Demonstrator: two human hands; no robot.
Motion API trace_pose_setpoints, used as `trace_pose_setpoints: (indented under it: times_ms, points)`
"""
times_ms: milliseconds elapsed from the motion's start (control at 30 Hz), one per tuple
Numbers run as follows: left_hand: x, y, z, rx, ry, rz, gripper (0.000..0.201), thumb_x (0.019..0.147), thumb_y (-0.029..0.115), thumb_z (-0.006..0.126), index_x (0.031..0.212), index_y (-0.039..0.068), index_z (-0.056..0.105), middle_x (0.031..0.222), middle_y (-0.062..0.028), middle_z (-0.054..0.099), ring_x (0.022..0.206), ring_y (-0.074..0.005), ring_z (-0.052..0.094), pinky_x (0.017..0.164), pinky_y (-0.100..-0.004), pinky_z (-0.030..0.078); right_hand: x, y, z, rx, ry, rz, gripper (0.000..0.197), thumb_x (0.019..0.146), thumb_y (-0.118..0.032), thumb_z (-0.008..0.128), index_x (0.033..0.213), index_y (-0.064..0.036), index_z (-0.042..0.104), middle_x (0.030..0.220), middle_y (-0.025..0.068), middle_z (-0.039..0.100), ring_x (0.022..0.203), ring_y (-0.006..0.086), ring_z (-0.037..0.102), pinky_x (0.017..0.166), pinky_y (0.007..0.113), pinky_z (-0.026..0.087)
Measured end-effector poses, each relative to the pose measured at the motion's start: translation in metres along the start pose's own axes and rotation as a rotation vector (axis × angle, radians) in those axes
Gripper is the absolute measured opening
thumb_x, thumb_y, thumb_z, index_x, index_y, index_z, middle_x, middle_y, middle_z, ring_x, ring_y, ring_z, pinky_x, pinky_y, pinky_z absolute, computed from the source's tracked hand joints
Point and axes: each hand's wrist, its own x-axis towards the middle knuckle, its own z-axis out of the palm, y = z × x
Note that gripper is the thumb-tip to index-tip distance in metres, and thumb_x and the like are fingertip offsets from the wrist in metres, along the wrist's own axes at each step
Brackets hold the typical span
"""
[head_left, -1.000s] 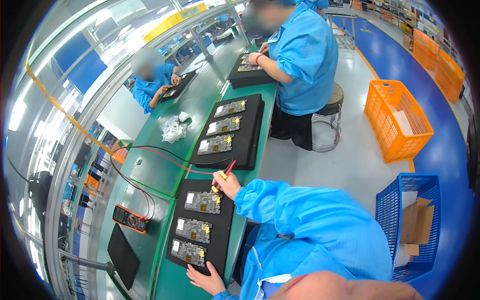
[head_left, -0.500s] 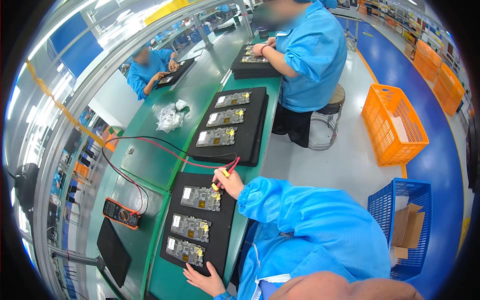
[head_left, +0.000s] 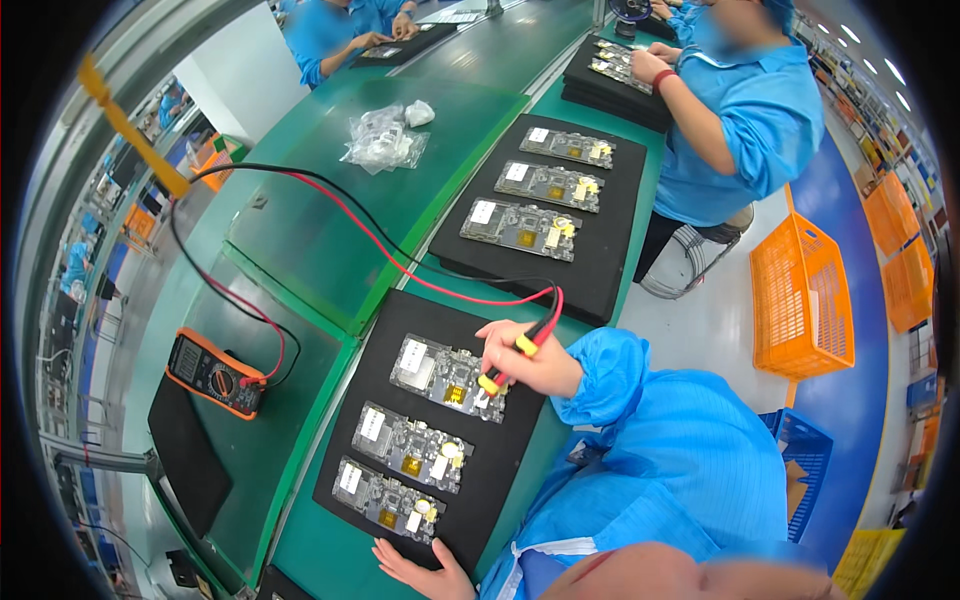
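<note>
My right hand [head_left: 532, 362] is closed around a pair of multimeter probes [head_left: 524, 345], one red and one black with yellow bands. Their tips point down at the right end of a circuit board [head_left: 430, 365]; whether they touch it I cannot make out. Below it, a second board [head_left: 385, 425] and a third board [head_left: 368, 492] lie on the same black foam pad [head_left: 345, 470]. My left hand [head_left: 430, 572] rests at the pad's near edge with fingers spread, holding nothing. Red and black leads run left from the probes toward an orange-rimmed multimeter [head_left: 213, 375].
Beyond my pad, a stack of black foam pads [head_left: 600, 270] carries three more boards. Clear plastic bags [head_left: 385, 140] lie on the green bench [head_left: 300, 230]. Two co-workers in blue handle boards farther along. Orange crate [head_left: 800, 300] and blue crate [head_left: 800, 460] stand on the floor at right.
The view has shifted, so the bench and boards appear larger and farther right. My right hand still grips the probes over the same board; my left hand stays by the pad's edge.
</note>
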Motion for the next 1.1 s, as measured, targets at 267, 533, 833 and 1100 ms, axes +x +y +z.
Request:
trace_pose_setpoints:
  times_ms: [267,533,833,1100]
  points:
    - [-0.003,-0.036,0.012,0.038,0.051,0.066,0.089,0.078,0.048,0.064,0.146,-0.002,0.035,0.144,-0.0232,0.043,0.139,-0.0411,0.034,0.116,-0.0559,0.016,0.006,0.007,-0.003,-0.261,-0.192,-0.499,0.008,0.077,-0.002,0.064,0.073,-0.0087,0.065,0.07,-0.0007,0.062,0.07,0.0181,0.06,0.091,0.043,0.044]
    - [0.001,-0.037,-0.002,0.077,-0.064,0.041,0.089,0.074,0.038,0.067,0.146,-0.002,0.031,0.148,-0.0242,0.037,0.139,-0.0423,0.032,0.116,-0.0561,0.015,-0.004,0.003,0.002,-0.178,-0.224,-0.579,0.005,0.075,-0.005,0.068,0.079,-0.0061,0.067,0.068,0.0014,0.059,0.066,0.0191,0.06,0.091,0.045,0.044]
    - [-0.002,0.016,-0.016,-0.078,-0.046,-0.043,0.077,0.076,0.017,0.072,0.142,-0.003,0.036,0.147,-0.0239,0.036,0.136,-0.042,0.033,0.114,-0.0515,0.022,-0.006,0.014,-0.005,-0.139,-0.301,-0.285,0.006,0.079,-0.008,0.064,0.075,-0.0124,0.065,0.073,-0.0012,0.063,0.077,0.0168,0.06,0.101,0.049,0.036]
    - [-0.001,0.001,-0.019,0.043,-0.076,0.026,0.081,0.075,0.029,0.077,0.141,0.0,0.04,0.148,-0.0232,0.036,0.139,-0.0403,0.032,0.115,-0.0552,0.016,-0.01,0.019,0.005,-0.004,-0.146,0.098,0.022,0.096,-0.011,0.046,0.082,-0.0009,0.06,0.085,0.0119,0.062,0.081,0.0174,0.06,0.116,0.05,0.022]
